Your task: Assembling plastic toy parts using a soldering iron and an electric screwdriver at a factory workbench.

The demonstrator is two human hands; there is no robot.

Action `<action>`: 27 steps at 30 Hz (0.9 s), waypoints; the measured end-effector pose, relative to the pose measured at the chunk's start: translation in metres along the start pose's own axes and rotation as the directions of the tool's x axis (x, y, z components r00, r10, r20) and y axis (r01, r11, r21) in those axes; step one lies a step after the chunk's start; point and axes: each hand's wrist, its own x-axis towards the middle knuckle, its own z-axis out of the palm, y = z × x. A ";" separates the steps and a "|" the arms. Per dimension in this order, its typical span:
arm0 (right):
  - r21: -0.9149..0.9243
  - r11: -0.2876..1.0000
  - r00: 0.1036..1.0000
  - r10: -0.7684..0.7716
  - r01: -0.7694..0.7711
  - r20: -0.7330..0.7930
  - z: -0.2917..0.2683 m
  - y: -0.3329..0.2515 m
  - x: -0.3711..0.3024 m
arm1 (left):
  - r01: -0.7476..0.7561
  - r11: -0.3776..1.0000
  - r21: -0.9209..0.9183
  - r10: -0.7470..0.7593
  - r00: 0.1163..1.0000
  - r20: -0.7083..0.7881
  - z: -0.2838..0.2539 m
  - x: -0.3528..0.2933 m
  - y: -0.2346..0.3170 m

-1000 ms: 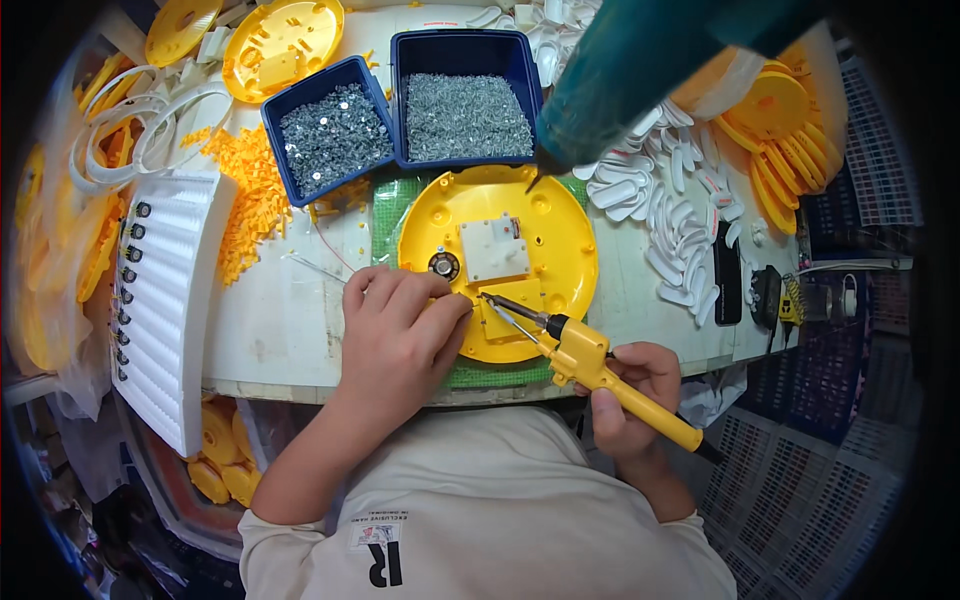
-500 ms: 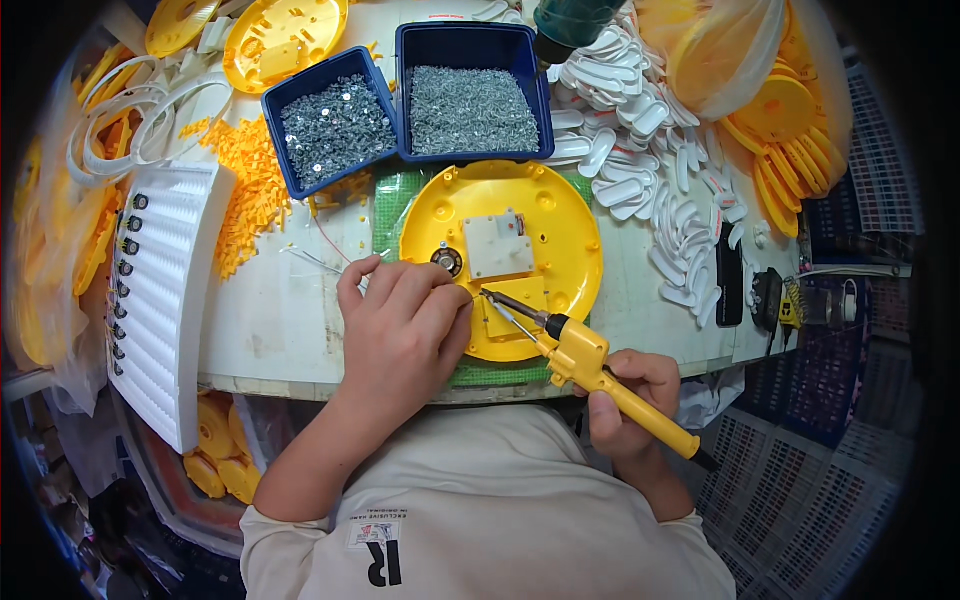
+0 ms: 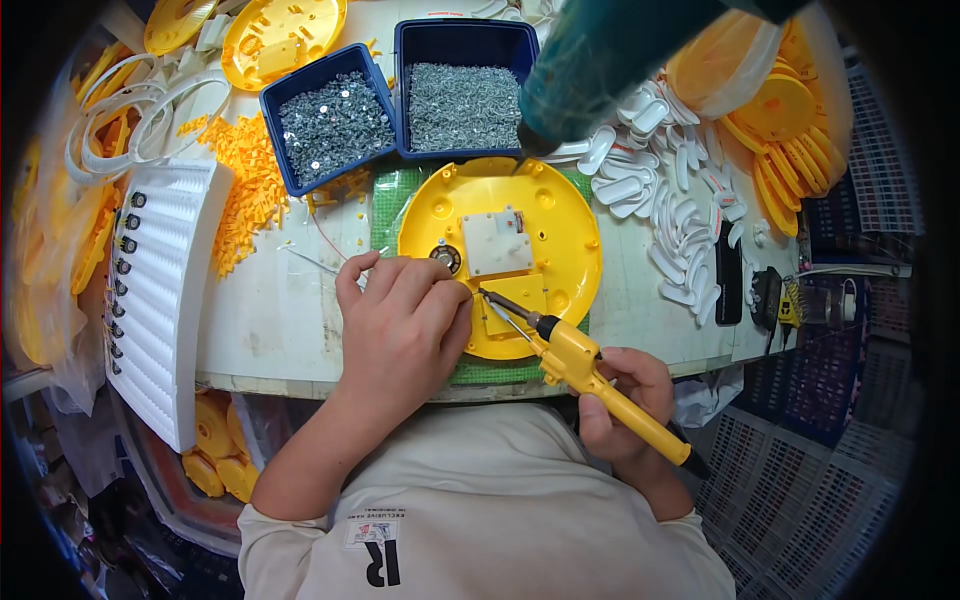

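My right hand (image 3: 632,400) grips a yellow soldering iron (image 3: 610,395) with a solder feed tube beside its tip. The tip meets the round yellow plastic shell (image 3: 570,230) at the left edge of a small yellow cover (image 3: 517,305). My left hand (image 3: 405,325) rests on the shell's lower left, fingers curled and pressed together near the tip; what they hold is hidden. Inside the shell sit a white box-shaped module (image 3: 497,243) and a small round speaker-like part (image 3: 446,259). Thin wires (image 3: 310,260) lie beside my left hand. The shell rests on a green mat (image 3: 395,205).
Behind stand two blue bins (image 3: 330,120) of small metal parts and screws. A dark green power tool (image 3: 600,70) hangs over the far right. Around are yellow clips (image 3: 250,190), white plastic pieces (image 3: 685,230), a white foam tray (image 3: 165,300) and bagged yellow shells (image 3: 785,110).
The hanging green tool has swung lower and nearer, now covering part of the right bin and the white pieces. My right hand and the soldering iron have shifted slightly; my left hand stays put.
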 end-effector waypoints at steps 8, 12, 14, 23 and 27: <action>0.016 0.991 0.989 -0.136 0.135 0.053 -0.005 0.004 0.006 | -0.002 1.000 0.009 0.002 1.000 0.006 -0.001 0.001 0.000; 0.002 0.989 0.988 -0.151 0.151 0.040 -0.003 0.007 0.002 | -0.001 1.000 0.010 0.000 1.000 0.016 -0.001 0.001 0.000; 0.048 0.998 0.998 -0.047 0.049 -0.039 -0.001 0.006 -0.003 | -0.001 1.000 0.011 0.001 1.000 0.016 0.000 0.001 0.000; 0.070 0.996 0.987 -0.058 0.047 0.152 -0.010 0.002 0.002 | -0.001 1.000 0.018 0.001 1.000 0.013 0.000 0.001 0.000; 0.020 0.994 0.993 -0.109 0.109 0.037 -0.003 0.000 0.011 | -0.002 1.000 0.020 0.002 1.000 0.010 0.000 0.001 0.001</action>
